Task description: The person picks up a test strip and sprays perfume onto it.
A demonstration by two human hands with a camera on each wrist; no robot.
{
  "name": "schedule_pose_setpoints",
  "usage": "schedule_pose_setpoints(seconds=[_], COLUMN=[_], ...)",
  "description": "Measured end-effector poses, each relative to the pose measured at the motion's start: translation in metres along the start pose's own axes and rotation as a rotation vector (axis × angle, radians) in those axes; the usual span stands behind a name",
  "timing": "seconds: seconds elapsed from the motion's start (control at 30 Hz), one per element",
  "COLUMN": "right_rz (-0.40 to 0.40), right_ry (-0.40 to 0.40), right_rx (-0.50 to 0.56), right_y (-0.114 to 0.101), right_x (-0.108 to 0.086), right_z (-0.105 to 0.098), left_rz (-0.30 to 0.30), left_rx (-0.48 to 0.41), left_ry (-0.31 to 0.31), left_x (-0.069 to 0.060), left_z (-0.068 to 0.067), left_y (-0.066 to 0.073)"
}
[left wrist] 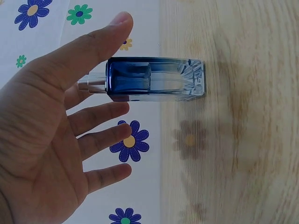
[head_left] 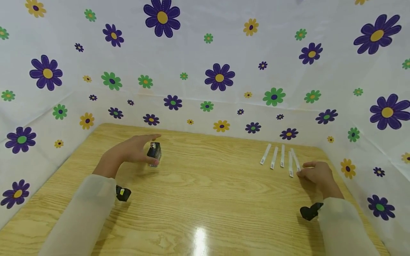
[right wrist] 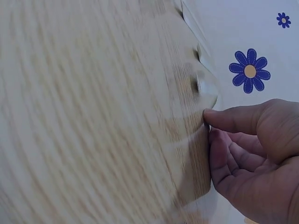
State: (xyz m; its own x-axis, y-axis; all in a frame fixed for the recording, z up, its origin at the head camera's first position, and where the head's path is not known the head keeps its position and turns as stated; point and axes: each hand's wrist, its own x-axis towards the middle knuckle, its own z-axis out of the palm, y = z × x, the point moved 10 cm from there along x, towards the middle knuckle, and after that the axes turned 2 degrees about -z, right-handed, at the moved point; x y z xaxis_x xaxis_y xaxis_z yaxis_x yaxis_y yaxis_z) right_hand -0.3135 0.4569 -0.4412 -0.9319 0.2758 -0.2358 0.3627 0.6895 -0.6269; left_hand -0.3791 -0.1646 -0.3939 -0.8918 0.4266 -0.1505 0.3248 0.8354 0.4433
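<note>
On the left of the table stands a perfume bottle, upright, with blue glass fading to clear and a silver neck. My left hand is spread about it, thumb on one side and fingers on the other; in the left wrist view they look apart from the glass. At the right, my right hand pinches the near end of a white paper test strip between thumb and index finger. Several similar strips lie beside it, the closest one almost touching it.
The wooden table has its right edge close to my right hand. A white flowered cloth hangs behind and along both sides. Black wrist cameras, one on the left and one on the right, stick out inward from the sleeves.
</note>
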Motion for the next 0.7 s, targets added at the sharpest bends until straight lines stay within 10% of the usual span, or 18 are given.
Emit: schedule_pose_setpoints(seconds=[0.7], right_rz=[0.021], right_ry=[0.030], right_rx=[0.089], right_y=[0.0039], right_x=[0.0038], right_z=[0.0017], left_rz=[0.051], left_rx=[-0.013], left_ry=[-0.005], left_x=[0.0037], left_z=[0.0059], left_y=[0.0022])
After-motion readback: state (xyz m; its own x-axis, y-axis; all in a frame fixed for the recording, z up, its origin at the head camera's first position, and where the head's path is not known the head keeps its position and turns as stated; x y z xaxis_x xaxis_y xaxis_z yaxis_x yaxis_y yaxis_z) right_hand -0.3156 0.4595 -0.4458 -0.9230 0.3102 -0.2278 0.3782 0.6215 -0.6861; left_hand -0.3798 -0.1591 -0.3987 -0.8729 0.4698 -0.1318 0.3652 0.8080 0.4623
